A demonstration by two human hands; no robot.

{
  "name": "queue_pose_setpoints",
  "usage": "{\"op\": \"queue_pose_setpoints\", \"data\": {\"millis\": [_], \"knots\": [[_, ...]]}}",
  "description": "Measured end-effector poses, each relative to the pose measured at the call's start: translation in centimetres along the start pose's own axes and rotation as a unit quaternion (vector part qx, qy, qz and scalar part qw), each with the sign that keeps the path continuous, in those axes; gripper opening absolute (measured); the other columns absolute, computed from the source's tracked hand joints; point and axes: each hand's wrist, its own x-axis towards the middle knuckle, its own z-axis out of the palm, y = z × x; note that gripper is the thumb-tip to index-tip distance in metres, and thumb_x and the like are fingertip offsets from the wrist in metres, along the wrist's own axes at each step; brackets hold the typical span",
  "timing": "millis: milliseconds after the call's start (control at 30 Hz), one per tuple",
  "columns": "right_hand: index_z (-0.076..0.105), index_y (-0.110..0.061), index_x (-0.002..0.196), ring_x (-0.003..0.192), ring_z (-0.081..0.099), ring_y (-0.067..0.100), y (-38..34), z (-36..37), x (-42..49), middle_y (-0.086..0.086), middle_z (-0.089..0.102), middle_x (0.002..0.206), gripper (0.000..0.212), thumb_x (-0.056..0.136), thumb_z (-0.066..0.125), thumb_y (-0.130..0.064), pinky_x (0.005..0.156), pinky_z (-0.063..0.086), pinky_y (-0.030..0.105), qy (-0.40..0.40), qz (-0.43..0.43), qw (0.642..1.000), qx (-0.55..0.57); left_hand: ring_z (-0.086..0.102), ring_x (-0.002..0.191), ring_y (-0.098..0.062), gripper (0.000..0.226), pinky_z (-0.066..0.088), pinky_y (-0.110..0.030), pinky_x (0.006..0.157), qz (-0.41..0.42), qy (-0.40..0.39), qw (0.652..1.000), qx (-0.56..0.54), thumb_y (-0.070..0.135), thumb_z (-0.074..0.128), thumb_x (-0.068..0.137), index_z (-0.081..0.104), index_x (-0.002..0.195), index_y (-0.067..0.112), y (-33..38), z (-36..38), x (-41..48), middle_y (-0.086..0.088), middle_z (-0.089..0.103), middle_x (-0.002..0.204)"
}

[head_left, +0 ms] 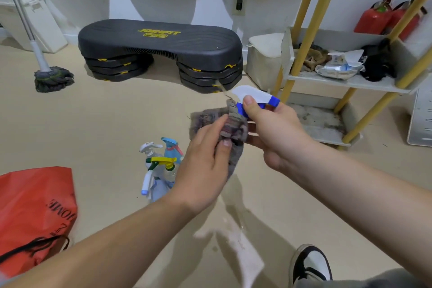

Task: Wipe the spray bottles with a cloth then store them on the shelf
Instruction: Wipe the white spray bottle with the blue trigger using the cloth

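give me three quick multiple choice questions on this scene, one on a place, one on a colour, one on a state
1. Where do the spare spray bottles stand?
A on the shelf
B on the floor
C on the black step platform

2. What colour is the bag at lower left?
A green
B black
C red

3. How is the cloth just now?
A wrapped against the held bottle
B lying flat on the floor
C hanging from the mop handle

Answers:
1 B, they cluster on the floor, not on any raised surface.
2 C, it is plainly red with dark lettering.
3 A, the left hand holds it round the bottle, which the right hand grips below its white and blue trigger head.
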Motion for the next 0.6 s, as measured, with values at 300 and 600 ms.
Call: {"op": "queue_pose_setpoints", "data": {"millis": [300,600], "knots": [[0.067,-0.023,0.107,0.102,0.075,0.026,-0.5,-0.5,0.4,0.004,0.077,0.112,0.008,0.100,0.068,-0.027,0.087,0.063,0.043,0.035,-0.015,0.999,0.020,0.076,0.101,-0.017,0.023,0.059,-0.040,0.094,-0.389,-0.021,0.827,-0.405,0.027,0.044,0.113,0.067,0.118,0.026,0.9,-0.7,0.9,0.003,0.081,0.107],[0.068,-0.020,0.118,0.103,0.075,0.026,0.4,0.3,-0.1,0.005,0.077,0.113,0.020,0.100,0.069,-0.026,0.087,0.064,0.044,0.004,-0.017,1.000,-0.015,0.062,0.104,-0.026,0.030,0.051,-0.038,0.085,-0.166,0.038,0.984,-0.041,0.034,0.034,0.110,0.062,0.114,0.024,0.5,-0.6,0.4,-0.002,0.068,0.107]]}}
